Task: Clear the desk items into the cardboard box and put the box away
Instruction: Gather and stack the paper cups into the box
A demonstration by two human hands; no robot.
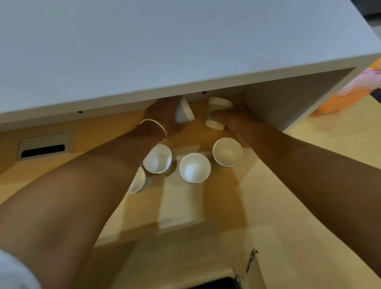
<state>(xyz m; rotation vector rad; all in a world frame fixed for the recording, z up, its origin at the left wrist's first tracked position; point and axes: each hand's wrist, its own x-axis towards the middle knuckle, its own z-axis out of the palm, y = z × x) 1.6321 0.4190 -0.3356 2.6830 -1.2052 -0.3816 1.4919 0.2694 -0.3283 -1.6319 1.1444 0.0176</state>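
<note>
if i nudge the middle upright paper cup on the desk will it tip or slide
Middle cup looks empty and thin-walled, so probably very light and likely to slide or topple at a nudge. Its base seems narrower than its rim, so tipping seems likely. Squeezing would probably dent it.

The table [332,181] in front of me was pale wood, with a grey shelf [158,46] standing over its far part. Four white paper cups stood upright and open on the wood: one [136,182] at the left, half hidden under my forearm, one [157,158] just beside it, one [194,168] in the middle, one [227,152] to the right. A grey cable port [44,145] sat flush in the top at the left. A cardboard box [250,280] stood at the near edge.
</note>
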